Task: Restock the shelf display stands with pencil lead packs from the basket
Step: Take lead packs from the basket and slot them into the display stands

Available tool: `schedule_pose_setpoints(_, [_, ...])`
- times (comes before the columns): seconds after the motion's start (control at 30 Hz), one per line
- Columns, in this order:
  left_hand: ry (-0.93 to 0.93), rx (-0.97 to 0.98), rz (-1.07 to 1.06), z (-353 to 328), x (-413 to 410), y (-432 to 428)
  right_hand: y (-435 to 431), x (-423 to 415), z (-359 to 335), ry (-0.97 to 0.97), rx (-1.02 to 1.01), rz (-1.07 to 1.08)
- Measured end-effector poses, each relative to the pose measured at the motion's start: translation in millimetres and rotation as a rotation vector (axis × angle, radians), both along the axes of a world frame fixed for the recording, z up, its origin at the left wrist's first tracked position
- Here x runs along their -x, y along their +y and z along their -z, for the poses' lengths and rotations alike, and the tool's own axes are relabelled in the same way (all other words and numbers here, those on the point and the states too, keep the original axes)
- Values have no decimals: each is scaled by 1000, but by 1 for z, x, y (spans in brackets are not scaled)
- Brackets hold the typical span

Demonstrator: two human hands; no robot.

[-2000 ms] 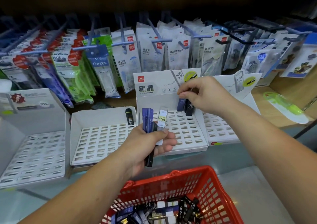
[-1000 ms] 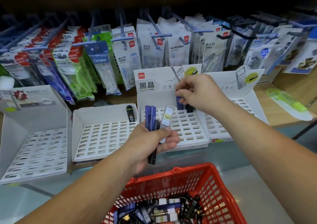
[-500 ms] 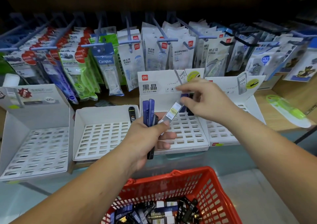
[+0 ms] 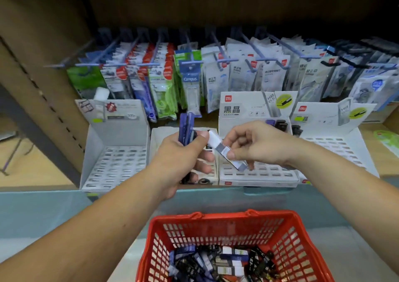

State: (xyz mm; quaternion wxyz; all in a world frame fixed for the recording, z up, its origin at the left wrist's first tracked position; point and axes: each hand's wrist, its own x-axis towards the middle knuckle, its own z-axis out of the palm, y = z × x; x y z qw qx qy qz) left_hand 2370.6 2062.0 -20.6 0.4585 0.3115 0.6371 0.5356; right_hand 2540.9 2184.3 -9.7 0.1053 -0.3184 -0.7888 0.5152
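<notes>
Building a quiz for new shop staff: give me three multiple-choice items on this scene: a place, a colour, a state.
1. The basket is: A on the shelf; B below both hands; C on a hook.
2. The packs upright in the left hand are: A green; B red; C blue.
3. The right hand: A pinches a white pack; B is empty; C grips the basket.
B, it is lowest in frame; C, they show blue; A, thumb and finger close on it.
</notes>
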Motion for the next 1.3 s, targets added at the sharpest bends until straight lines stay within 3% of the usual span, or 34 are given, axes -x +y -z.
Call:
schedule_pose_setpoints(0.13, [93, 74, -31, -1, 49, -51, -29, 35, -5, 158, 146, 100])
schedule_pose_setpoints(0.27, [-66, 148, -9, -7, 86, -95, -68, 78, -13, 244, 216, 12])
schedule_pose_setpoints(0.37, [-154, 134, 14, -4, 108, -115, -96, 111, -16, 252, 169, 41])
schedule_pose_setpoints(0.47, [-64, 93, 39, 9, 128, -126, -109, 141, -16, 275, 123, 165])
schedule_pose_setpoints(0.63, [72, 76, -106, 35, 165, -133, -106, 189, -14, 352, 75, 342])
schedule_pose_setpoints(0.8, [-48, 69, -137, 51, 184, -143, -94, 243, 2, 291, -136, 311])
schedule_pose_setpoints(0.93, [-192, 60, -96, 50, 189, -147, -90, 274, 20, 257, -152, 333])
schedule_pose_setpoints(1.1, [-159, 72, -63, 54, 193, -150, -94, 290, 41, 236, -195, 314])
schedule_pose_setpoints(1.3, [-149, 78, -44, 60, 197, -153, -94, 293, 47, 217, -415, 247])
